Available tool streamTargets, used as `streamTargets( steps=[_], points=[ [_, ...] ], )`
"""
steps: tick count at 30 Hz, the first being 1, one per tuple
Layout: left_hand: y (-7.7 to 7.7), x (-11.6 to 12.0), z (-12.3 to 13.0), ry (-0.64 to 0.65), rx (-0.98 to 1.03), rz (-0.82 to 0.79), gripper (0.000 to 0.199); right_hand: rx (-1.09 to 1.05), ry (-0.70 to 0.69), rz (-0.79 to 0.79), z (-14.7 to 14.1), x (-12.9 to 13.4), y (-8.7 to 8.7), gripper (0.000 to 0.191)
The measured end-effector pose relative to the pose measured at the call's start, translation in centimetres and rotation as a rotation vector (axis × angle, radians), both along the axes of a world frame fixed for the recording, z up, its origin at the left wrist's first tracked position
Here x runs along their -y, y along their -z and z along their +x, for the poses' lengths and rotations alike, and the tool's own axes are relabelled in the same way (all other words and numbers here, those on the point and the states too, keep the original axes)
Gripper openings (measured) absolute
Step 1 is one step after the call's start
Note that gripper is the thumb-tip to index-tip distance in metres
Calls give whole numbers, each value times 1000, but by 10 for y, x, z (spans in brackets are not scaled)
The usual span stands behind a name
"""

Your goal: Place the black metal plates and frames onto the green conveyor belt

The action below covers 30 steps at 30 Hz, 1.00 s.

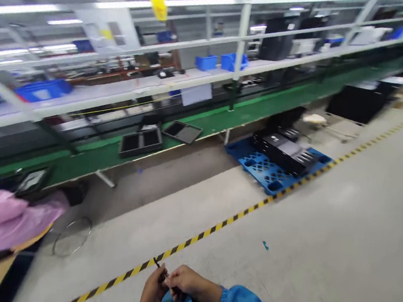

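Low in the view, close to my body, my left hand (153, 285) and my right hand (184, 279) meet in front of my blue sleeves. Both are closed with their fingers around a small, thin dark object (156, 262). Its dark tip sticks out above my left fingers, and the rest is hidden in my grip. What kind of thing it is, I cannot make out.
A long green-edged workbench (203, 127) with white rails runs across, carrying black trays (141, 144) and blue bins (206, 62). A blue pallet (266, 176) bears black cases (283, 151). Yellow-black tape (215, 227) crosses the floor. A person in pink (5, 222) sits left.
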<state>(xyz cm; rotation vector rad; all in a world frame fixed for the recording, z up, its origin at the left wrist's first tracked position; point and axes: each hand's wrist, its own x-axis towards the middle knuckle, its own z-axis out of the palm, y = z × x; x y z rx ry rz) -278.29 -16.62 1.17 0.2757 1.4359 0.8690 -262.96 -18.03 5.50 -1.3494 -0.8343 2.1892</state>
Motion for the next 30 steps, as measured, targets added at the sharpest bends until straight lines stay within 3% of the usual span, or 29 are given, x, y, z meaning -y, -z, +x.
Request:
streamTargets(
  steps=[4,8,12,15,17,20,24,30],
  points=[
    [13,8,-49,-124,118,53,57,44,-232,27,-51,-31,8,16],
    [16,8,-123,-293,100,121,70,81,-438,54,-137,-58,21,23],
    [6,12,-214,-625,-18,158,80,124,-691,109,-248,-72,34,46],
    [2,15,-302,-811,-112,213,80,119,-901,217,-346,-91,46,71],
    [4,22,-362,-961,-126,226,78,137,-1065,298,-416,-102,53,76],
    [15,38,-430,-1220,-85,177,76,142,-1323,417,-503,-109,61,71],
    [36,54,-488,-1476,-31,91,71,172,-1532,524,-582,-106,65,60],
    [60,53,-572,-1617,102,-72,59,169,-1802,511,-698,-120,67,47]
  ],
)
